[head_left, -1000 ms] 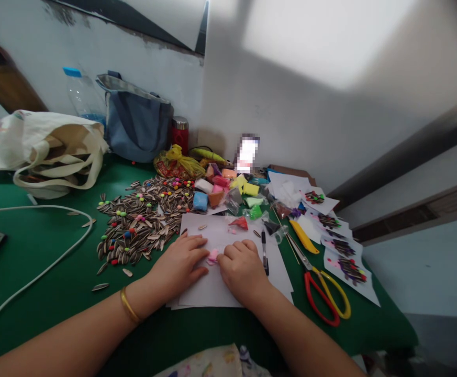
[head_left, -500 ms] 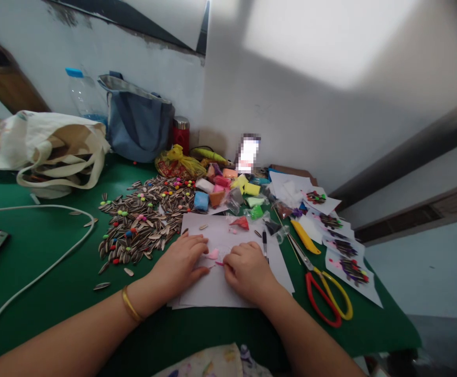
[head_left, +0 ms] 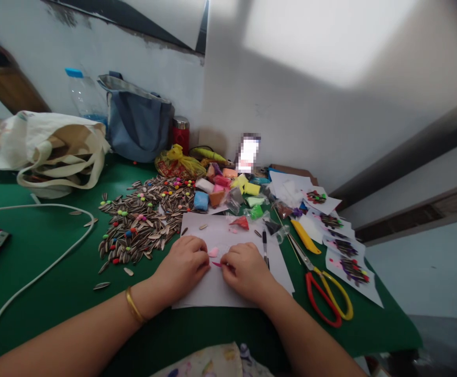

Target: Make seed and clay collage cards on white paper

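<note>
White paper sheets (head_left: 220, 293) lie on the green table, with both hands resting over them. My right hand (head_left: 246, 269) is closed in a pinch at the end of a thin magenta strip (head_left: 216, 264). My left hand (head_left: 187, 264) has its fingers curled together at the left of the strip; whatever they may hold is hidden. Between the hands, just above the strip, sits a light pink piece (head_left: 213, 252) on the paper. A black pen (head_left: 265, 246) lies to the right, and a red clay piece (head_left: 241, 223) is near the top edge.
Sunflower seeds (head_left: 145, 214) are heaped at the left. Coloured clay packs (head_left: 217, 198) stand behind the paper. Large scissors (head_left: 322, 283) and a yellow cutter (head_left: 305, 236) lie at the right, beside decorated cards (head_left: 354, 269). A white cable (head_left: 55, 262) curves across the left.
My left hand's fingers have drawn together and curled in. My right hand has shifted slightly left, and the magenta strip with it.
</note>
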Tool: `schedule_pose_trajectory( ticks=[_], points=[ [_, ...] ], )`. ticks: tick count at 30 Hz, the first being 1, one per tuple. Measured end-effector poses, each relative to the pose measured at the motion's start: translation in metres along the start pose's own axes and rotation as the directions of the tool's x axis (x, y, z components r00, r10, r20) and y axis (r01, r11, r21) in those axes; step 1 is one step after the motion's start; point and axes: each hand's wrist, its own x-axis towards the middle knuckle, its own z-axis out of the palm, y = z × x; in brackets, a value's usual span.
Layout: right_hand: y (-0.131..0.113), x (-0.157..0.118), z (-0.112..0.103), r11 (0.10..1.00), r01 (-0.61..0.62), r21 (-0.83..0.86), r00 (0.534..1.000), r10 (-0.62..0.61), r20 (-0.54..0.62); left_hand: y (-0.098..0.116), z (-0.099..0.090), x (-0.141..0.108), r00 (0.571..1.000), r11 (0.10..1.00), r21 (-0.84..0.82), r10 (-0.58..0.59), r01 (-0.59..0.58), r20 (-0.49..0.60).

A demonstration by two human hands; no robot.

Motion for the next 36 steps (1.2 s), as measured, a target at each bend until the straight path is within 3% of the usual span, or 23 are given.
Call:
schedule_pose_trajectory(
  ticks=[9, 23, 36],
  points=[
    [0.007, 0.003, -0.002, 0.998, -0.056, 0.032, 0.998, 0.055, 0.017, -0.004, -0.005, -0.001, 0.994, 0.992, 0.056, -0.111, 0.111, -0.015],
    [0.018, 0.006, 0.002, 0.984, -0.139, 0.11, 0.99, 0.139, 0.008, -0.01, -0.003, 0.004, 0.992, 0.987, 0.096, -0.126, 0.125, 0.005],
    [0.02, 0.007, 0.003, 0.986, -0.133, 0.101, 0.991, 0.133, 0.008, -0.01, -0.003, 0.01, 0.992, 0.984, 0.13, -0.128, 0.125, 0.015]
  ],
)
